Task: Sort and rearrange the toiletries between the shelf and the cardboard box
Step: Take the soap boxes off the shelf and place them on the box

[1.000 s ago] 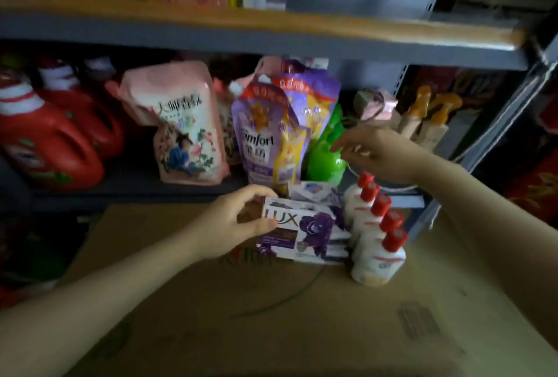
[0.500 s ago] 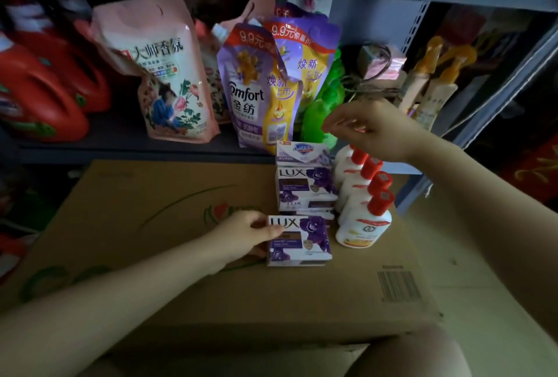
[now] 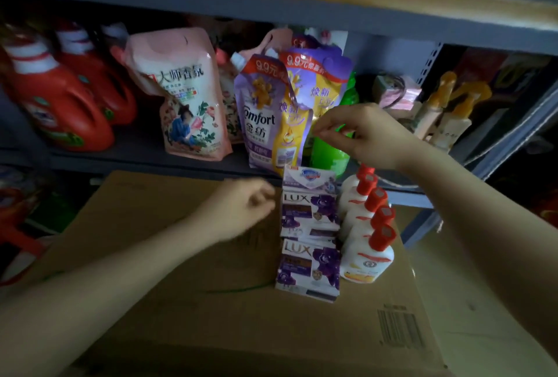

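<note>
I see my left hand (image 3: 241, 210) hovering over the flat brown cardboard box (image 3: 187, 301), its grip loosely curled and holding nothing. Just to its right, nearly touching the fingertips, lies a purple-and-white LUX soap box (image 3: 309, 210); a second LUX soap box (image 3: 308, 268) lies nearer to me, below and right of that grip, clear of it. Beyond the first one, against the shelf edge, sits a pale Safeguard soap box (image 3: 308, 177). The three form a column on the cardboard.

My right hand (image 3: 362, 132) hangs higher, over the far end of the row of white lotion bottles with red caps (image 3: 367, 244). Its thumb and forefinger are drawn together, but I cannot tell whether they pinch anything; the motion blur hides it. The bottles stand below that grip, just beside the soap column on its right.

On the grey metal shelf (image 3: 145, 159) behind both hands stand purple Comfort refill pouches (image 3: 265, 117), a pink floral refill pouch (image 3: 184, 96) left of them, red detergent jugs (image 3: 69, 99) farther left, and a green plastic bottle (image 3: 329, 150) directly beneath the right grip.
</note>
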Demonstrator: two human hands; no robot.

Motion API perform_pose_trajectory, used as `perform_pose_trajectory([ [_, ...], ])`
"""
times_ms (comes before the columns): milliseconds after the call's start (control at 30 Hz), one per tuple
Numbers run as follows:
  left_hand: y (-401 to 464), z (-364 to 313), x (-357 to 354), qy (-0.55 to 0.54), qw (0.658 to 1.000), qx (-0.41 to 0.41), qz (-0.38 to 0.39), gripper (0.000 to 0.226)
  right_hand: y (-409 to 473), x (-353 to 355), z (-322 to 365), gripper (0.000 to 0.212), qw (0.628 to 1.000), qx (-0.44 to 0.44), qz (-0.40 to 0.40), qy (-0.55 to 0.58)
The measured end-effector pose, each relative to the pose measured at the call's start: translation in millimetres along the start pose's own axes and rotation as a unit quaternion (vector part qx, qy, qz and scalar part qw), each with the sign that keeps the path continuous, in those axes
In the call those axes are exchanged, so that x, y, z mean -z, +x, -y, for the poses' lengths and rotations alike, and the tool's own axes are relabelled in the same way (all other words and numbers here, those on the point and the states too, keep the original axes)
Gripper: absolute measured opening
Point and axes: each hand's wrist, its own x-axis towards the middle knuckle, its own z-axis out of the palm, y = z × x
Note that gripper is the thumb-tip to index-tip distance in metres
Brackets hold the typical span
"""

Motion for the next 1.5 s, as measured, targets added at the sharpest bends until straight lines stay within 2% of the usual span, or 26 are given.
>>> perform_pose_trajectory([
  [67, 19.1, -19.5, 42.5, 0.033, 0.981, -0.104, -0.158, 0.025, 16.9, 16.1, 5.3, 0.019, 0.999, 0.007, -0.036, -0.01],
  [100, 28.5, -30.6, 65.0, 0.056, 0.956, -0.166, -0.234, 0.023, 26.4, 24.2, 8.4, 0.018, 0.998, 0.008, -0.059, -0.015],
  [167, 48.9, -49.4, 106.5, 0.138, 0.885, -0.276, -0.349, 0.025, 46.7, 39.1, 13.5, 0.02, 0.993, 0.014, -0.117, -0.03],
  [233, 71.1, -60.1, 140.1, 0.228, 0.826, -0.315, -0.408, 0.031, 67.6, 52.3, 17.0, 0.023, 0.983, 0.015, -0.179, -0.043],
  [300, 91.7, -65.2, 170.7, 0.296, 0.798, -0.301, -0.43, 0.033, 90.2, 66.7, 17.6, 0.024, 0.972, 0.015, -0.225, -0.063],
  [367, 109.2, -61.7, 195.0, 0.339, 0.796, -0.258, -0.43, 0.037, 114.0, 80.6, 14.2, 0.022, 0.966, 0.013, -0.241, -0.094],
  [433, 124.2, -51.6, 212.1, 0.361, 0.812, -0.202, -0.411, 0.046, 139.4, 92.7, 7.6, 0.019, 0.965, -0.018, -0.234, -0.115],
  [533, 139.7, -34.1, 220.5, 0.374, 0.827, -0.161, -0.387, 0.055, 178.9, 100.3, -7.6, 0.025, 0.973, -0.112, -0.143, -0.139],
  [600, 146.7, -26.4, 218.5, 0.371, 0.826, -0.171, -0.389, 0.051, 202.7, 102.6, -15.7, 0.028, 0.974, -0.164, -0.064, -0.145],
  [733, 152.6, -18.6, 218.4, 0.33, 0.824, -0.211, -0.41, 0.043, 248.6, 107.0, -31.7, 0.037, 0.96, -0.196, 0.052, -0.192],
  [833, 154.5, -11.8, 217.8, 0.317, 0.817, -0.227, -0.424, 0.041, 280.4, 104.6, -48.9, 0.039, 0.947, -0.208, 0.094, -0.227],
  [967, 155.1, -10.4, 218.5, 0.305, 0.825, -0.228, -0.418, 0.04, 303.8, 92.5, -61.0, 0.054, 0.933, -0.197, 0.109, -0.282],
  [1167, 156.5, -8.5, 217.0, 0.29, 0.82, -0.243, -0.429, 0.037, 303.0, 94.9, -70.9, 0.049, 0.915, -0.179, 0.183, -0.311],
  [1300, 155.3, -9.4, 216.7, 0.287, 0.815, -0.251, -0.437, 0.036, 270.0, 110.3, -54.6, 0.043, 0.947, -0.118, 0.16, -0.252],
  [1400, 155.5, -9.2, 215.5, 0.286, 0.815, -0.249, -0.439, 0.036, 246.8, 118.5, -45.9, 0.035, 0.983, -0.102, 0.067, -0.14],
  [1433, 155.3, -9.4, 215.1, 0.288, 0.812, -0.249, -0.441, 0.036, 244.0, 120.3, -45.4, 0.044, 0.985, -0.119, 0.057, -0.112],
  [1500, 154.8, -9.7, 215.4, 0.29, 0.809, -0.251, -0.446, 0.036, 245.2, 120.1, -44.9, 0.069, 0.976, -0.188, 0.099, -0.053],
])
